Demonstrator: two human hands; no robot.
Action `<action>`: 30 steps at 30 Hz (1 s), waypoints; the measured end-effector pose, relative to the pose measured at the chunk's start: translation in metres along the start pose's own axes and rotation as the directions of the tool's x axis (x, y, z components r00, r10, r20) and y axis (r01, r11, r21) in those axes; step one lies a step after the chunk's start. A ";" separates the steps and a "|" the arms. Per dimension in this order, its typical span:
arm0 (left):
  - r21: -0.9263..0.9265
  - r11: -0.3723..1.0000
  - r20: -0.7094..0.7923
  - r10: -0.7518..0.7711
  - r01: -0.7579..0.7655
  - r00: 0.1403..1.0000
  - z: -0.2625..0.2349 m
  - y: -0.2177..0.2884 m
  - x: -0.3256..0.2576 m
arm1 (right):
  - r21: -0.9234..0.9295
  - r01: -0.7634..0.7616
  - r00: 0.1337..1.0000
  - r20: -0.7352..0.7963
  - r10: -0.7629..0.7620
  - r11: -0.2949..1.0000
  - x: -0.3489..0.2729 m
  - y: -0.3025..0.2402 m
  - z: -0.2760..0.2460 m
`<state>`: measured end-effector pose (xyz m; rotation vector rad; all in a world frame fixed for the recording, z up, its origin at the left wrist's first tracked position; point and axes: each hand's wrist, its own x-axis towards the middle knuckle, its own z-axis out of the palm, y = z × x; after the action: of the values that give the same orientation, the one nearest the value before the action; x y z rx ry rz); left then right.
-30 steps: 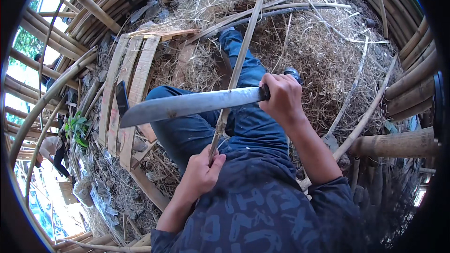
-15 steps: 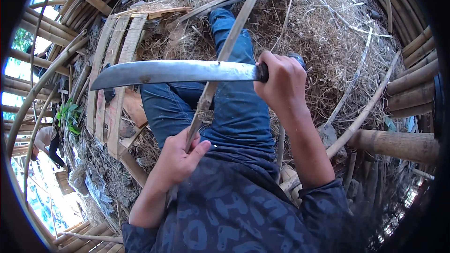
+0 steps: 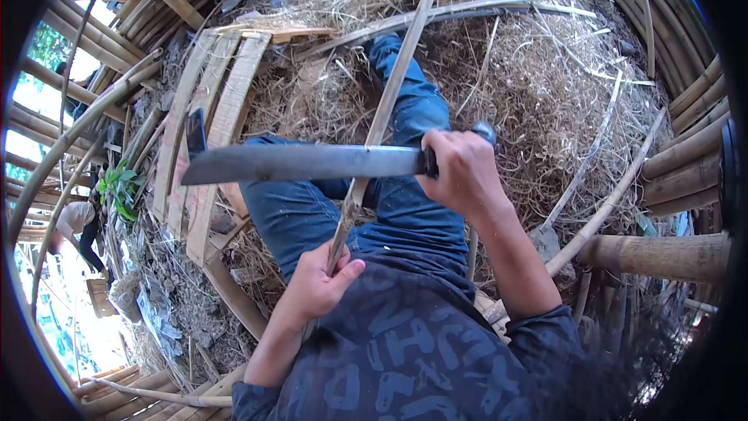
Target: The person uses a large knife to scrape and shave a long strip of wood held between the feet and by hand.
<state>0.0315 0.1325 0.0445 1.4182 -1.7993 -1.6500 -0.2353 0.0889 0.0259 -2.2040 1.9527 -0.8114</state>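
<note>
My right hand (image 3: 466,171) is wrapped round the dark handle of a machete (image 3: 304,164). Its broad blade points left and lies across a long split bamboo strip (image 3: 399,70), crossing over it above my lap. Whether the edge touches the strip I cannot tell. Low in front of my body, my left hand (image 3: 321,281) grips the near part of that strip, thumb stretched along it. From there the strip slants up and away to the far edge of the view. Beneath the blade are my legs in blue jeans (image 3: 288,206).
Pale fibre shavings (image 3: 545,86) cover the ground ahead and to the right. A slatted wooden frame (image 3: 204,109) lies at the left, with a dark phone-like object (image 3: 195,134) on it. Thick bamboo poles (image 3: 658,257) jut in from the right. Another person (image 3: 76,226) bends down far left.
The machete has come nearer to my body along the strip, and its blade has tilted to look darker. My left hand keeps its hold; the whole view has shifted slightly.
</note>
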 end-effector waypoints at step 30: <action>0.194 0.975 0.193 0.074 -0.112 0.978 -0.020 0.030 0.028 | 0.015 -0.811 0.562 -0.258 0.786 0.585 0.028 0.129 -0.075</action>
<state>0.0209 0.0938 0.0659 1.2721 -2.1589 -1.6350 -0.3830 0.0604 0.0471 -0.9704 2.7771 -0.8145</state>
